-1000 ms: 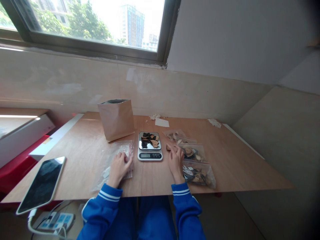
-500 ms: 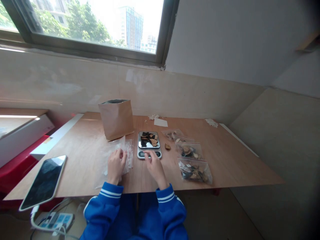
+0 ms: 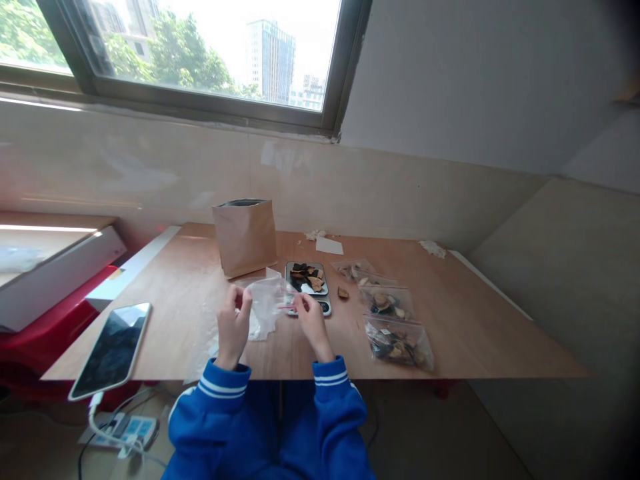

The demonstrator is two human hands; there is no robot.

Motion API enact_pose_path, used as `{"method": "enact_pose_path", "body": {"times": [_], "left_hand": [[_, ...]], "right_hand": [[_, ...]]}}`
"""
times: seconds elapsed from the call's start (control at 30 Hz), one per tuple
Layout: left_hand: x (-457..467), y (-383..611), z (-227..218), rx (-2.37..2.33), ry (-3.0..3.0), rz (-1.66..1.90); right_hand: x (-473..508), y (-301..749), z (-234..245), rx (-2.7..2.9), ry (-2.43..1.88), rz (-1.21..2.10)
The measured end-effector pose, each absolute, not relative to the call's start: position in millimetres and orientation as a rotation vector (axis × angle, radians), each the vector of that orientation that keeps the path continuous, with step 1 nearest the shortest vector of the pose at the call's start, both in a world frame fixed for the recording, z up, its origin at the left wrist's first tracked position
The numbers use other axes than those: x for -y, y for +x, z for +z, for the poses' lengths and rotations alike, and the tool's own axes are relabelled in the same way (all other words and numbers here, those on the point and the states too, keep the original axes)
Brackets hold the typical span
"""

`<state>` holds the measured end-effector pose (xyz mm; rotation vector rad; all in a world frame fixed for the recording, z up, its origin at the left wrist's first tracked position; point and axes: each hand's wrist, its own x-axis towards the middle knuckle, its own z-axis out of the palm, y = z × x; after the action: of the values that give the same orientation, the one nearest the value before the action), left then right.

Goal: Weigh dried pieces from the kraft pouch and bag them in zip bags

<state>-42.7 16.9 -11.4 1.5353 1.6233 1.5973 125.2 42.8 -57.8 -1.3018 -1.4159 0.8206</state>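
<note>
Plastic bag [image 3: 266, 295], filmy, red-edged, pinched by right hand [image 3: 313, 321]

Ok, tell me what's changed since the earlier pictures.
The right hand moved left, away from the loose dried piece, and took hold of the red-striped edge of a clear bag, now raised between it and the left hand. The loose piece, scale, paper bag and filled bags stayed put.

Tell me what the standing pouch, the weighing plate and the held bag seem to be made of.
Standing pouch: matte brown, probably kraft paper, given its dull, stiff-looking sides.
Weighing plate: smooth, perhaps polished metal, as its bare part shines brightly.
Held bag: thin, slightly glossy, likely plastic film, since it looks see-through and creased.
</note>
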Motion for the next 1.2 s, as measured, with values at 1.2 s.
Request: {"method": "enact_pose_path", "body": {"times": [1.2], "left_hand": [[-54.2, -9.6, -20.3, -1.581, 1.47, 1.399]], "right_hand": [[-72.5, 148.6, 11.8, 1.562, -1.436, 0.434]]}}
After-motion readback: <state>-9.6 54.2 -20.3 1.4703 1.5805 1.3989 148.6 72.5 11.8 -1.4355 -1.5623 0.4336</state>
